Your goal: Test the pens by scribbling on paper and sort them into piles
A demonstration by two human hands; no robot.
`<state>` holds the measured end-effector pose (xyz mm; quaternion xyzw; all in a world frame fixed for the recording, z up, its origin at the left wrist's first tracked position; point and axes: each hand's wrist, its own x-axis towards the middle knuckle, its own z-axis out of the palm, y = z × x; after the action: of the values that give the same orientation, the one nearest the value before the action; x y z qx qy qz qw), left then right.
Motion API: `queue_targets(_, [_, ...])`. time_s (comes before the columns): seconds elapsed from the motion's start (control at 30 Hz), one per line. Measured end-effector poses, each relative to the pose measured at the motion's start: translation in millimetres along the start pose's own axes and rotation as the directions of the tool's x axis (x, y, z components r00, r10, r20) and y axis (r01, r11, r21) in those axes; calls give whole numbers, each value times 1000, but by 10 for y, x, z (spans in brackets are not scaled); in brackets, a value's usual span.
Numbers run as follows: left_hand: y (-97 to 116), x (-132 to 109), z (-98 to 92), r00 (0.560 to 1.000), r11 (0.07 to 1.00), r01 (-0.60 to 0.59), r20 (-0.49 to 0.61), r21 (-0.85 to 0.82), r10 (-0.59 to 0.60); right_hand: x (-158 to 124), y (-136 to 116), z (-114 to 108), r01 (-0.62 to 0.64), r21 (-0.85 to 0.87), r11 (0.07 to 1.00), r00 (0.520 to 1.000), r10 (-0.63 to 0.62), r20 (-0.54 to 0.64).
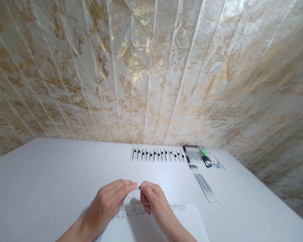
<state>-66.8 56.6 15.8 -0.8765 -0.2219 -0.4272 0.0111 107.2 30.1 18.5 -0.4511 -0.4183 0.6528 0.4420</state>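
Note:
My left hand and my right hand meet above the front middle of the table, fingertips nearly touching. Pinched between them is a small clear-and-black pen part, mostly covered by the fingers. Each hand is closed on an end of it. Under the hands lies a white tray or board, with many small dark-and-clear pieces lined up along its far side.
Across the back runs a row of clear tubes with black parts. To its right are slim pen refills, several pens with a bright green part, and another group of long refills. A gold-patterned curtain hangs behind the white table.

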Motion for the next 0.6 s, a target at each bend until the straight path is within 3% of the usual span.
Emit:
queue_targets(0.2, [-31,-87,-35,996,996,-28,87,80,21,-60,-85,-25,-201,158,967,977,185,110])
queue_targets(0.3, [-34,-44,-58,998,997,-10,70,74,4,-61,-108,-52,-216,211,953,969,182,169])
queue_targets(0.43, [90,90,-62,974,974,223,-40,-38,-224,-38,-159,-79,80,51,995,990,-86,113])
queue_targets(0.5, [217,153,-63,949,947,309,-43,-86,-314,-52,-178,-41,251,-103,962,960,-233,157])
queue_targets(0.6, [428,215,-77,955,953,295,-13,-74,-297,-113,-174,85,427,-236,873,889,-357,287])
